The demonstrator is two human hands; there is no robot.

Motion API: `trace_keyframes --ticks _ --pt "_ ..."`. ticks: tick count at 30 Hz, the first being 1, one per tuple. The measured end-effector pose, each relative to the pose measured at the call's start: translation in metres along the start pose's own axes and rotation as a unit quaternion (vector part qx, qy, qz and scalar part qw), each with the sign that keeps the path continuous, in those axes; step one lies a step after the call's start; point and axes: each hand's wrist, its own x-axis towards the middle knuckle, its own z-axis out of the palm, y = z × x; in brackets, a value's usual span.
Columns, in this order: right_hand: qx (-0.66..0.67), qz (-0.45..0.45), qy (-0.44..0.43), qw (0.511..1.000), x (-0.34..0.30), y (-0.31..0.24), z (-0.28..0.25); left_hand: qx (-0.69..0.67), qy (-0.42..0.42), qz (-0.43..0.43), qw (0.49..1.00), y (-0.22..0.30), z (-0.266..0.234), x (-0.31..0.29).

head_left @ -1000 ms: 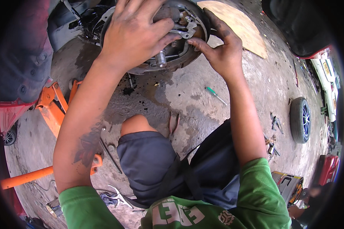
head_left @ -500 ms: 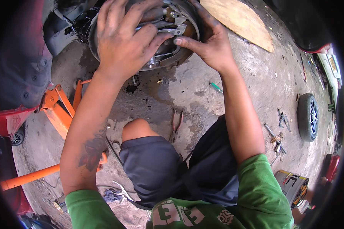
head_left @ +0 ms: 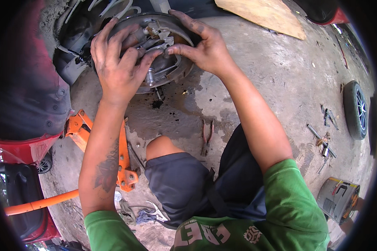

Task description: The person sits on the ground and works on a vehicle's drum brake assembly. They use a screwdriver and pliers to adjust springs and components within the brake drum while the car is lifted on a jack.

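In front of me at the top is a round drum brake assembly [head_left: 160,65], its brake shoes, coil springs [head_left: 166,70] and a metal lever [head_left: 166,40] exposed. My left hand [head_left: 116,67] lies over its left side, fingers curled round the shoe edge and the parts near the middle. The left thumb tip presses close to the lever. Around the right rim my right hand [head_left: 208,51] is wrapped, fingers behind the edge, its thumb meeting the lever's lower end beside the left thumb. Anything small between the thumbs is hidden. Both hands are dark with grease.
Red-handled pliers [head_left: 207,137] lie on the stained concrete. An orange jack [head_left: 123,157] stands left, beside red bodywork [head_left: 25,146]. To the right are loose tools [head_left: 322,140], a wheel [head_left: 356,109] and a grey container [head_left: 337,200]. A wooden board [head_left: 264,16] lies beyond.
My view has shifted, so the brake assembly and both hands sit lower and further left in the picture. The hands keep about the same hold. The green-handled tool is no longer visible.
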Motion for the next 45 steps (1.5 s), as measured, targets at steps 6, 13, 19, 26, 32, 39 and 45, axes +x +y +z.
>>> trace_keyframes --ticks 6,13,19,26,32,39,45 --pt "0.035 0.038 -0.003 0.999 -0.004 -0.003 0.006 -0.024 -0.021 -0.015 0.999 -0.001 -0.006 0.004" --pt "-0.074 0.005 0.057 0.996 -0.007 -0.008 0.011 -0.005 -0.027 -0.01 1.0 -0.002 -0.005 0.001" --pt "-0.241 -0.007 0.177 0.954 -0.02 -0.028 0.01 -0.019 -0.021 -0.017 0.999 -0.002 -0.005 0.001" --pt "-0.134 0.206 0.164 0.955 -0.017 -0.057 0.015 -0.062 -0.019 -0.048 0.997 -0.003 -0.011 0.001" --pt "-0.007 0.275 0.112 0.955 -0.016 -0.068 0.032 -0.084 -0.021 -0.086 0.992 -0.004 -0.02 0.004" --pt "0.109 0.343 0.155 0.92 -0.009 -0.073 0.05 -0.087 -0.071 -0.093 0.989 -0.007 -0.032 0.009" --pt "0.134 0.352 0.202 0.904 -0.005 -0.08 0.053 -0.06 -0.066 -0.106 0.99 -0.002 -0.027 0.005"
